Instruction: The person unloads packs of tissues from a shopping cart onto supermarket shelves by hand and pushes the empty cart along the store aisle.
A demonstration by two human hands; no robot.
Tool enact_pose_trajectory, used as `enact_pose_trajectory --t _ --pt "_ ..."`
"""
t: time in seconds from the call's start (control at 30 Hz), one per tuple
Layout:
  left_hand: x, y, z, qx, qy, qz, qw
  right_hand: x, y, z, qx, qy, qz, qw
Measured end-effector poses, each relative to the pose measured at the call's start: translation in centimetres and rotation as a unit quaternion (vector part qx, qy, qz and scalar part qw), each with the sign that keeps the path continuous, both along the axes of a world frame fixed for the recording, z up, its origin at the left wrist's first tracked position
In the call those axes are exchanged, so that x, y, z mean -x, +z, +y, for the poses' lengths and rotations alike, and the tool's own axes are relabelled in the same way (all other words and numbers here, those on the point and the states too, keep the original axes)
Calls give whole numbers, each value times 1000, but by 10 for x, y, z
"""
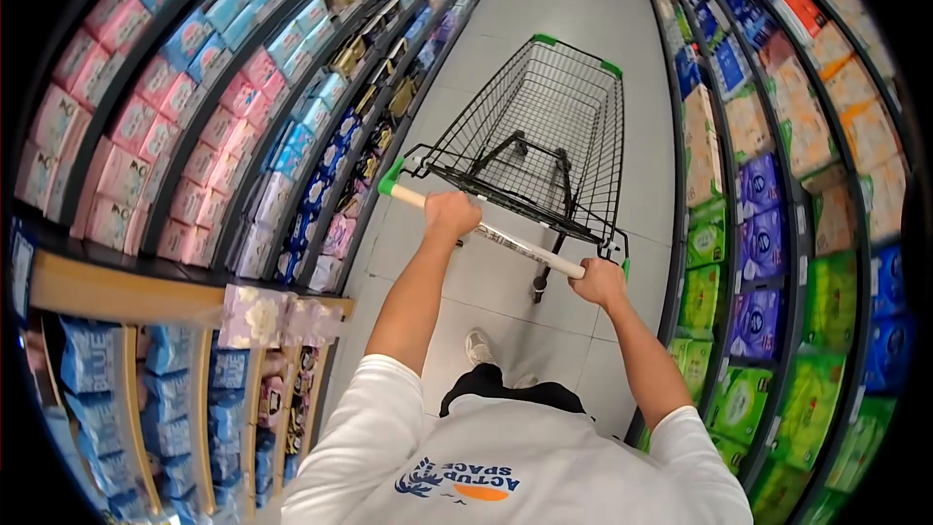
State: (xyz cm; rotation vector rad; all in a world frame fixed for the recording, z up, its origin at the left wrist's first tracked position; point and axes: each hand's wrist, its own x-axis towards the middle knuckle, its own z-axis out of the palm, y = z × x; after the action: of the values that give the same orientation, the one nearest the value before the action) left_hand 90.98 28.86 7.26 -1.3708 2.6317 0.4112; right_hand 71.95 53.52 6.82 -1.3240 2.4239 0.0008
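Note:
A shopping cart (pixel 544 126) of black wire with green corner pieces stands in front of me, and its basket looks bare. Its pale handle bar (pixel 520 241) runs across between green end pieces. My left hand (pixel 453 215) is wrapped round the bar near its left end. Round the right part of the same bar, my right hand (pixel 598 282) is closed. Both hands show from the back, so the fingertips are hidden under the bar.
Shelves of pink and blue packs (pixel 121 194) line the left side, with blue bags (pixel 92 389) lower down. Green packs (pixel 739 403) and purple packs (pixel 760 243) fill the right shelves. Grey tiled floor (pixel 486 0) runs ahead between them.

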Motion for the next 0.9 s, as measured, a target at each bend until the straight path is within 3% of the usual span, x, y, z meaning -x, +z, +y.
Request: enact_pose_trajectory --t 0.27,0.4,0.5,0.57,0.6,0.67,0.73,0.8,0.9 --pt "-30 0 48 12 -2 -12 1000 -25 4 39 -1 -34 16 999" --pt "-60 -17 74 13 -42 -35 998 -48 -2 77 -6 -28 20 999" --pt "-80 6 102 -24 -109 -72 991 -73 1 110 -16 -36 16 999" --pt "-100 14 116 -157 -145 -117 970 -98 4 135 -5 -49 9 999" --pt "-110 10 118 -154 -157 -119 968 -106 6 146 5 -42 9 999" --pt "-135 -6 125 -357 -104 -64 926 -127 0 171 25 -50 17 998" --pt "-165 -6 140 -447 -90 43 889 -152 -2 196 38 -46 35 998" --pt "-191 3 155 -324 -116 -2 939 -177 -5 217 37 -50 33 997" --pt "-225 -33 156 -182 -145 -34 972 -214 -14 247 47 -64 32 996"
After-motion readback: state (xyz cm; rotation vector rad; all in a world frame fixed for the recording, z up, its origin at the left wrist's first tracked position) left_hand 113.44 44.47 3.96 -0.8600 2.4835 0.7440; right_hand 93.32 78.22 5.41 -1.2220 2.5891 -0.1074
